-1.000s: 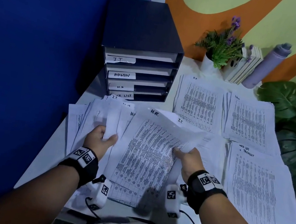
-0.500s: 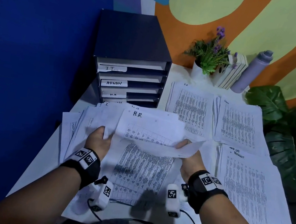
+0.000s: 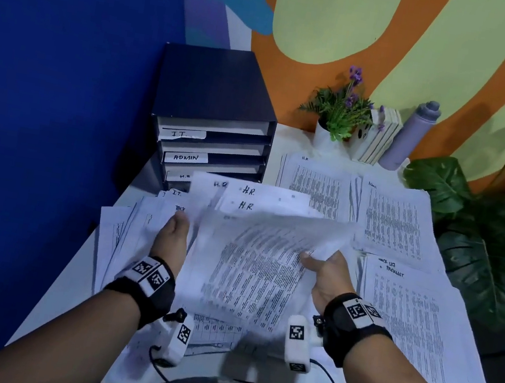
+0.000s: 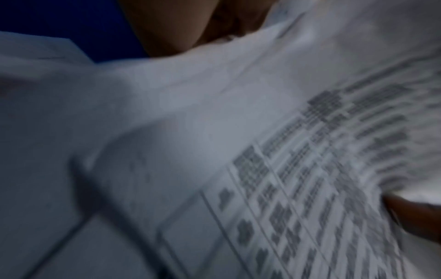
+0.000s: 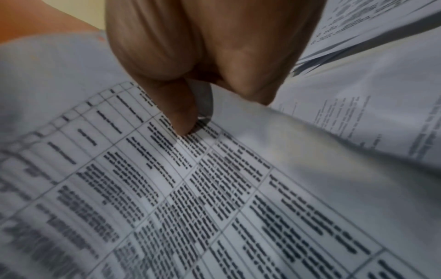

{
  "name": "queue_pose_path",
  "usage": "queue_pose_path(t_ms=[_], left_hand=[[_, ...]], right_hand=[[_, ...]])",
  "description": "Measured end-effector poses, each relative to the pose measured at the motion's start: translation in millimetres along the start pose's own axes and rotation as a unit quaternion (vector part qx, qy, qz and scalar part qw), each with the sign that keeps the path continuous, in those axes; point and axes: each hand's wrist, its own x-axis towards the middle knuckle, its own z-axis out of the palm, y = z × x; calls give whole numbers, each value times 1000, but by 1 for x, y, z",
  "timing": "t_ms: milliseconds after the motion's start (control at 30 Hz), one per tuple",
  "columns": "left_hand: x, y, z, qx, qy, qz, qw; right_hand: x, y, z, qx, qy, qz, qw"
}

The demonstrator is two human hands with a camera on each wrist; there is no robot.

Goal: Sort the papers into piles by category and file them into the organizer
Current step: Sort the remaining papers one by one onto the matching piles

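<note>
A fanned stack of printed papers (image 3: 144,240) lies at the near left of the white table, with sheets headed "H.R." (image 3: 247,205) showing at its top. My left hand (image 3: 178,226) holds this stack, thumb on top. My right hand (image 3: 313,260) pinches the right edge of one printed sheet (image 3: 252,267), lifted and blurred above the stack. In the right wrist view the thumb (image 5: 183,120) presses on that sheet (image 5: 167,198). The dark organizer (image 3: 214,92) stands at the back left, its trays labelled "IT" and "ADMIN"; the lower labels are partly hidden.
Three sorted piles lie on the right: an H.R. pile (image 3: 315,184), an Admin pile (image 3: 395,220) and a task list pile (image 3: 407,315). A potted plant (image 3: 339,112), books (image 3: 379,135) and a bottle (image 3: 412,134) stand at the back. Large leaves (image 3: 484,244) hang off the table's right side.
My right hand has peeled the top printed sheet up off the stack and towards the right, uncovering H.R. headed sheets beneath. The left hand keeps its hold on the stack.
</note>
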Motion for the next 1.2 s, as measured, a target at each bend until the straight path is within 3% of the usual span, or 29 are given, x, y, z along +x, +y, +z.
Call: queue_pose_path(t_ms=[67, 133, 233, 467, 533, 633, 733, 900, 1000, 1100, 1200], left_hand=[[-5, 8, 6, -32, -35, 6, 999], [-10, 16, 15, 0, -44, 60, 997], [-19, 33, 27, 72, -8, 143, 987], [-28, 44, 29, -29, 65, 262, 962], [-26, 30, 26, -22, 60, 242, 968], [-22, 5, 23, 28, 55, 172, 983], [-11, -15, 23, 63, 49, 102, 992], [-2, 10, 29, -22, 91, 118, 989], [10, 22, 31, -45, 131, 120, 983], [19, 18, 36, 7, 108, 101, 989], [21, -1, 38, 75, 56, 48, 994]], right_hand=[[-1, -6, 4, -3, 1, -20, 1000], [-3, -15, 9, -1, -3, -55, 998], [-7, -30, 17, -24, 8, -107, 994], [-38, -52, 40, -35, -37, -237, 970], [-42, -41, 39, -85, -57, -230, 968], [-37, -16, 38, -158, -91, -161, 970], [-27, -1, 35, -207, -74, -154, 963], [-5, -21, 22, -187, -63, -150, 969], [9, -18, 8, -244, -86, -94, 962], [22, -4, -7, -228, -25, -55, 972], [38, 2, -30, -166, 86, -21, 982]])
